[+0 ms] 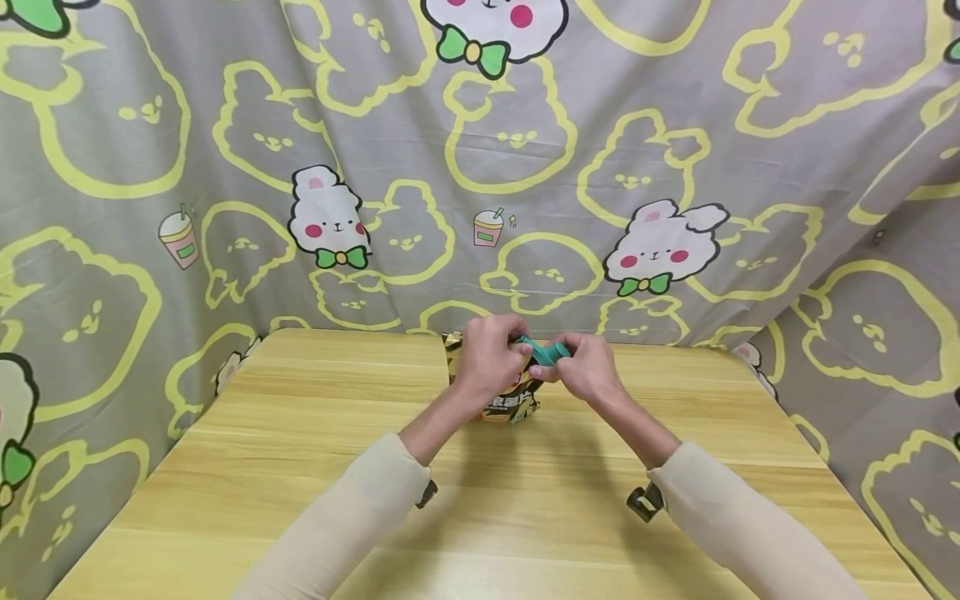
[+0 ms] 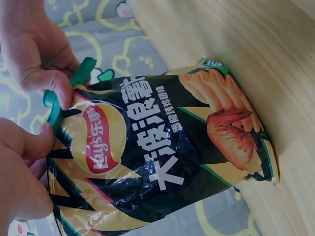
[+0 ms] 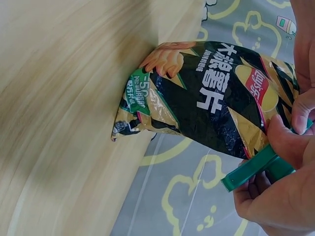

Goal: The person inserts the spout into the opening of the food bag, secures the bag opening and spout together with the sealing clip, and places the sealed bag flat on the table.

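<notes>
A black and yellow chip bag (image 1: pixel 510 406) stands upright on the wooden table (image 1: pixel 300 433), near its far edge. A green clip (image 1: pixel 543 352) lies across the bag's folded top. My left hand (image 1: pixel 516 348) grips the top of the bag at the clip's left end. My right hand (image 1: pixel 561 363) pinches the clip from the right. In the left wrist view the clip (image 2: pixel 59 101) sits between both hands, above the chip bag (image 2: pixel 157 152). In the right wrist view my right hand (image 3: pixel 283 157) holds the clip (image 3: pixel 253 169) between thumb and fingers at the chip bag's (image 3: pixel 211 98) top.
A grey cloth (image 1: pixel 525 150) printed with yellow and white rabbits hangs behind the table and on both sides. Small cameras are strapped at my wrists (image 1: pixel 645 502). The bag stands close to the table's far edge.
</notes>
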### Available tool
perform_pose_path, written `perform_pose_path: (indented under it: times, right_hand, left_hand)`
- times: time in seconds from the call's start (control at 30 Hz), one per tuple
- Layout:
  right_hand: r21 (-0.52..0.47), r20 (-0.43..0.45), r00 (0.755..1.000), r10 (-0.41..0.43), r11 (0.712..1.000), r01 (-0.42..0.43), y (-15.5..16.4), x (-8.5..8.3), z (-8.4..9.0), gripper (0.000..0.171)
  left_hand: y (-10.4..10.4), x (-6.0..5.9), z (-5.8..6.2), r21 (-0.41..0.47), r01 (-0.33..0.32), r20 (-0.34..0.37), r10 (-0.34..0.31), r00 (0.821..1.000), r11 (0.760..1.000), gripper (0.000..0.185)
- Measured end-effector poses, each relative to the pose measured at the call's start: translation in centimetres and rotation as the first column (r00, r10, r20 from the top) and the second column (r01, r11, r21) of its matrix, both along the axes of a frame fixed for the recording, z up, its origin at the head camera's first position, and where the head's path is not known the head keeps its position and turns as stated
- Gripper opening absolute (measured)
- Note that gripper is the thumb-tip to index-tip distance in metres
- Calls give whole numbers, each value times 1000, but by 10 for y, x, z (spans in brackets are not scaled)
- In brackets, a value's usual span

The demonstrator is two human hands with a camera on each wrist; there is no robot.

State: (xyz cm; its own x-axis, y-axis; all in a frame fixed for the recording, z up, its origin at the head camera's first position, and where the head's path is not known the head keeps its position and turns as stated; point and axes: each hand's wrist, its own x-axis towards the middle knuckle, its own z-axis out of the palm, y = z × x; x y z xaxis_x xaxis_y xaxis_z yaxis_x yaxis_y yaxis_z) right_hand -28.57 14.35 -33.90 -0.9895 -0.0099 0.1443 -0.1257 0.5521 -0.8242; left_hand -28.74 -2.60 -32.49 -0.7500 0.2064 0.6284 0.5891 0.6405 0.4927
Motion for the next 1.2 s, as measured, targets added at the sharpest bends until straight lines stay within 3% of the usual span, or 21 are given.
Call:
perform_pose_path:
  times: [0.77, 1.2]
  right_hand:
    - [77, 7, 995, 98, 992, -99, 8, -3, 4, 33]
    - [215, 30, 985, 172, 961, -175, 19, 3, 8, 34]
  left_hand:
    - [-2, 3, 6, -56, 46, 90, -41, 995, 997, 6]
    - [-8, 7, 11, -106, 69, 98, -58, 993, 992, 9]
